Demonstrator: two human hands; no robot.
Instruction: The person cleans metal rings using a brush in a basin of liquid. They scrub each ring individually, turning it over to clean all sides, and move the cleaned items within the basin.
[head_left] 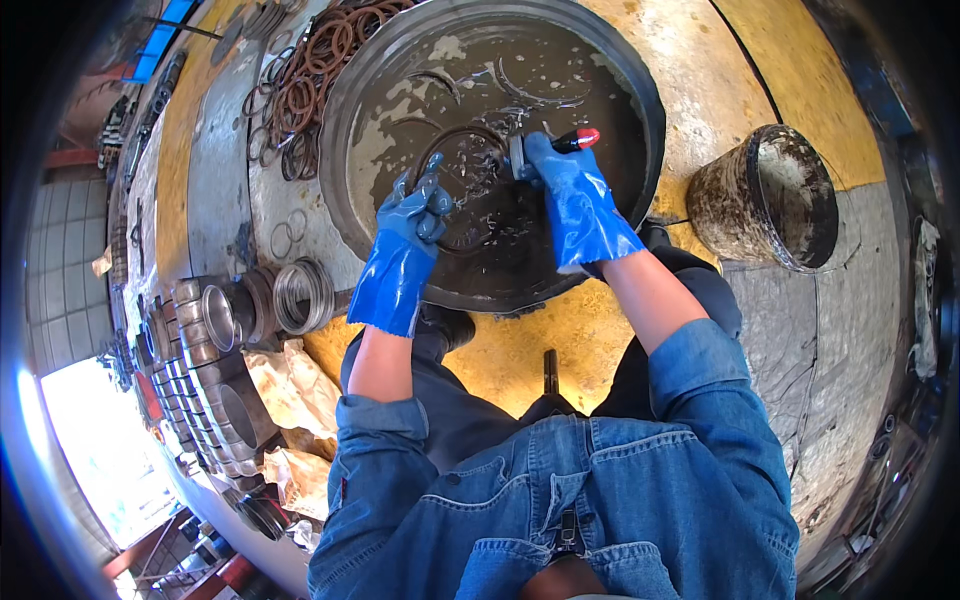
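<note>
In blue rubber gloves, both my hands are over a wide round basin (655,130) of dark, murky liquid. My left hand (415,210) is closed round the near left side of a thin dark metal ring (447,137), held above the liquid. My right hand (568,185) grips a brush (577,140) with a black, red-tipped handle. Its flat metal band faces left, against or close to the ring's right side; I cannot tell whether the bristles touch. Curved pieces of other rings (530,97) break the surface farther back in the basin.
Rusty rings (305,95) lie heaped left of the basin. Stacked metal cylinders (205,330), a bundle of shiny rings (302,297) and brown paper (295,385) are at the near left. A stained bucket (735,200) stands to the right on the worn yellow-and-grey floor.
</note>
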